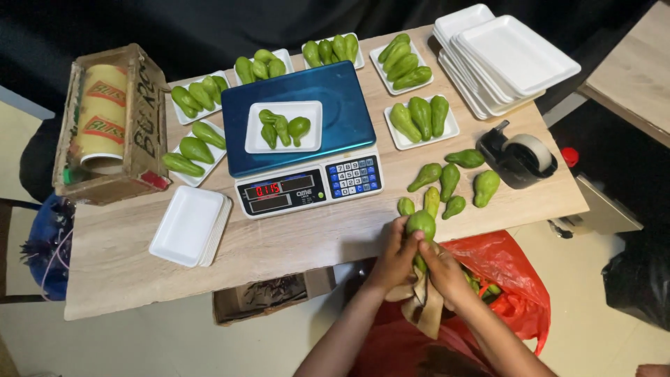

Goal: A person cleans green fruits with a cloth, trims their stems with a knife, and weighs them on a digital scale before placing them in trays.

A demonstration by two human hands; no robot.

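My left hand (pixel 396 257) and my right hand (pixel 441 269) both grip one green pear-shaped fruit (pixel 421 223) at the table's front edge, with a beige cloth (pixel 422 301) hanging under them. Several loose green fruits (pixel 450 183) lie just beyond on the wooden table (pixel 307 234). A blue-topped weighing scale (pixel 300 132) carries a white foam tray (pixel 285 127) with a few small green fruits.
Filled white trays (pixel 423 119) ring the scale. Empty tray stacks sit at front left (pixel 188 225) and back right (pixel 506 56). A cling-film roll in a cardboard box (pixel 112 122) is at left, a tape dispenser (pixel 520 157) at right, a red bag (pixel 509 279) below.
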